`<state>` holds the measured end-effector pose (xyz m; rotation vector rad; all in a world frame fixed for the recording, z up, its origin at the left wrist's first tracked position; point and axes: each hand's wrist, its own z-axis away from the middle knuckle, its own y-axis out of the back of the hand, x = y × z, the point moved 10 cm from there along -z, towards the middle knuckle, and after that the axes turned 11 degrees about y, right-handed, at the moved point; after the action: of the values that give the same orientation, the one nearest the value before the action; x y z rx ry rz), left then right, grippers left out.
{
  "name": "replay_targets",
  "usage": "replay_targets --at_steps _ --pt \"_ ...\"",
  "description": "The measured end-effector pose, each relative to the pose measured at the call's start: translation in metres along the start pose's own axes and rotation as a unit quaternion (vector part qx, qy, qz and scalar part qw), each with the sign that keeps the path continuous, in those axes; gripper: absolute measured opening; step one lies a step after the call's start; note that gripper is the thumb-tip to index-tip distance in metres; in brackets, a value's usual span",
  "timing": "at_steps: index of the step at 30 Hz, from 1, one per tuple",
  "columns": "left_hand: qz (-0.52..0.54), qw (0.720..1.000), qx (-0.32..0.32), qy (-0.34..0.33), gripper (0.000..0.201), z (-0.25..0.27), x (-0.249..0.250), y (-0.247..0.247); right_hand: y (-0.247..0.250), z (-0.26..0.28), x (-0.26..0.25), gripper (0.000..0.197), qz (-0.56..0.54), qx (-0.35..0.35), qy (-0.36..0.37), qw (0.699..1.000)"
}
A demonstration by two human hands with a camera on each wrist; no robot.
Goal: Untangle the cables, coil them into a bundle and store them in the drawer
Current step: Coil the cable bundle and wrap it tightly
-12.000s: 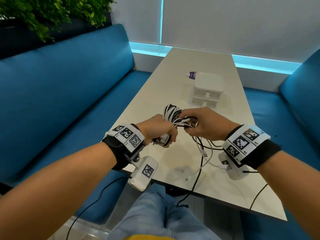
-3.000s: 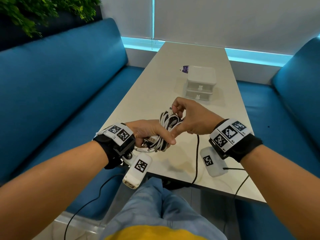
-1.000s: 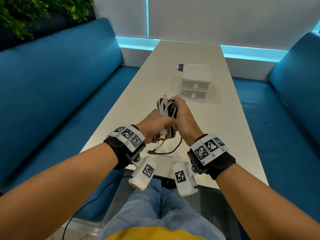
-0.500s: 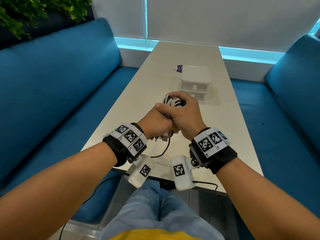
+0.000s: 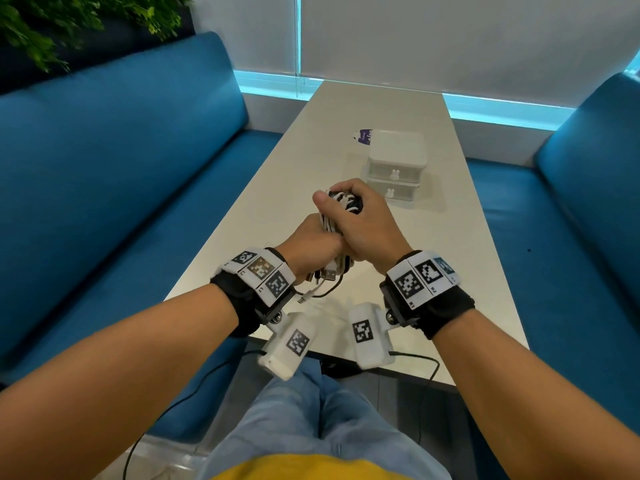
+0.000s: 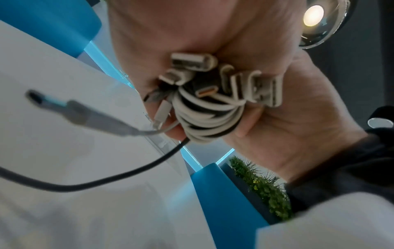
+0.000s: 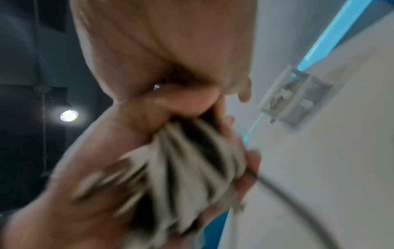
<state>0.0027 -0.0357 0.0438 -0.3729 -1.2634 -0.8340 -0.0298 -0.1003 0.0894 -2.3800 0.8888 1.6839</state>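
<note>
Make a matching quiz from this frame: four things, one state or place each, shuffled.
1. cable bundle
2. drawer unit
3. loose black cable
4. purple packet

a. both drawers shut, on the table
b. behind the drawer unit
c. gripped by the left hand and right hand
d. trailing from the bundle

1-c, 2-a, 3-d, 4-b
</note>
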Motion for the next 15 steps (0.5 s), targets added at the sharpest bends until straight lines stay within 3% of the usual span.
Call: replay_targets --at_steps 2,4,5,7,10,12,15 --pt "0.047 0.998 0.007 0.036 0.030 -0.004 -0.009 0.007 0.001 -0.001 0.006 0.050 0.049 -0.061 -0.015 0.997" --pt "0.120 0.990 0.018 0.069 0.022 -0.008 -0.017 0.018 -0.001 0.005 0.017 0.074 -0.015 -0.083 -0.058 0.995" --pt "0.167 0.983 0.008 0.080 0.016 -0.009 -0.018 0.019 -0.005 0.011 0.026 0.074 -0.080 -0.086 -0.093 0.989" --pt "0.247 0.963 -0.024 0.102 0.008 -0.009 -0.019 0.017 -0.021 0.026 0.039 0.064 -0.174 -0.105 -0.151 0.967" --pt "0.328 0.934 -0.042 0.136 0.018 -0.008 -0.025 0.015 -0.043 0.044 0.044 0.060 -0.162 -0.168 -0.178 0.956" --pt "0.359 0.925 -0.002 0.125 0.022 -0.011 -0.025 0.028 -0.041 0.049 0.046 0.049 -0.109 -0.171 -0.174 0.964" --pt "0.385 0.908 0.120 0.109 0.016 -0.014 -0.037 0.068 -0.025 0.052 0.048 0.026 0.017 -0.188 -0.128 0.974"
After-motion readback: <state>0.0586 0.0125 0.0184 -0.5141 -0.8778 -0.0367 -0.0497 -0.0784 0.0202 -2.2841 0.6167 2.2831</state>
